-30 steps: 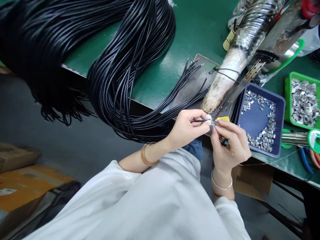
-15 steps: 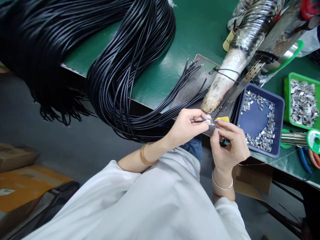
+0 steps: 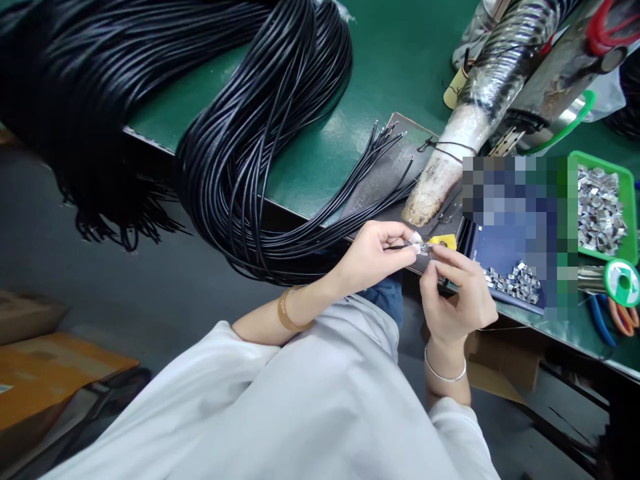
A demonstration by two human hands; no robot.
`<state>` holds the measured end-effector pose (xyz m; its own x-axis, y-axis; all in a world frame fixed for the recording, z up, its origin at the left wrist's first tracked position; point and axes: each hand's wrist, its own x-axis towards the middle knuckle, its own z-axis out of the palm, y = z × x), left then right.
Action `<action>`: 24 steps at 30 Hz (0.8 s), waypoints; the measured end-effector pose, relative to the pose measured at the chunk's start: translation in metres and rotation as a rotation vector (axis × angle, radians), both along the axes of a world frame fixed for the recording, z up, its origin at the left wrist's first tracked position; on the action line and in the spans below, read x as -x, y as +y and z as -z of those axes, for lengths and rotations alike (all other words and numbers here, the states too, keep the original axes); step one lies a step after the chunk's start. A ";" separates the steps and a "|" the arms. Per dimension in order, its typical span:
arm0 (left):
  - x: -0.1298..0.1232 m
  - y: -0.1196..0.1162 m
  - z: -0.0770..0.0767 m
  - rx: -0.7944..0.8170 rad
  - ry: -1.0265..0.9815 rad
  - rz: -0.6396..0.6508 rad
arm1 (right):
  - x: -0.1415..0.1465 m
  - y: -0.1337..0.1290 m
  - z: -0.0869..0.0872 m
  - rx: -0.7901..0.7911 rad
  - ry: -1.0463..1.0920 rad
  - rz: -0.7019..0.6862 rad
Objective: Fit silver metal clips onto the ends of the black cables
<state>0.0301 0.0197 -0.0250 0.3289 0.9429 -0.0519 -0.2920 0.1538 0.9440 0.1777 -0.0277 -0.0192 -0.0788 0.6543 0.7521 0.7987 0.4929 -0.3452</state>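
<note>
My left hand (image 3: 376,255) pinches the end of a black cable (image 3: 397,247) between thumb and forefinger, with white wrapping on the fingertips. Close to its right, my right hand (image 3: 457,287) has thumb and fingers drawn together at a small shiny metal piece (image 3: 425,247) by the cable end. A thin wire seems to run by the right fingers; its exact grip is too small to make out. Just above both hands is the blunt end of a white wrapped tube (image 3: 431,190). A yellow piece (image 3: 444,241) lies behind the right fingertips.
A large bundle of black cables (image 3: 225,153) drapes over the green table (image 3: 385,60). To the right are a blue tray (image 3: 505,233) of small metal pieces, partly pixelated, a green tray (image 3: 631,200) of metal pieces, a solder spool (image 3: 621,283) and plier handles (image 3: 603,320).
Both hands stay almost in place, the right one shifted very slightly left. In the blue tray the metal pieces now show gathered near the bottom, and part of it is pixelated.
</note>
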 end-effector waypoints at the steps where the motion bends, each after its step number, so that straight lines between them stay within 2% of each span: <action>1: 0.000 -0.002 0.000 -0.015 0.017 -0.015 | 0.000 0.000 0.000 -0.008 0.002 0.002; 6: 0.005 -0.011 -0.003 -0.108 0.152 -0.086 | 0.002 0.001 -0.002 0.052 0.065 0.046; 11: 0.013 -0.012 -0.002 -0.178 0.197 -0.030 | 0.002 0.001 -0.003 0.086 0.076 0.038; 14: 0.015 -0.010 -0.002 -0.111 0.098 0.035 | 0.001 0.000 0.001 0.032 0.010 0.019; 17: 0.014 -0.008 -0.002 -0.033 -0.004 0.044 | 0.000 -0.001 0.005 -0.019 -0.054 0.003; 24: 0.006 -0.006 -0.002 -0.014 -0.005 -0.044 | 0.002 -0.001 0.006 -0.046 -0.037 0.002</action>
<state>0.0239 0.0141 -0.0232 0.2871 0.9572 -0.0375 -0.3027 0.1278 0.9445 0.1761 -0.0282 -0.0248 -0.1056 0.6192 0.7781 0.8117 0.5057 -0.2923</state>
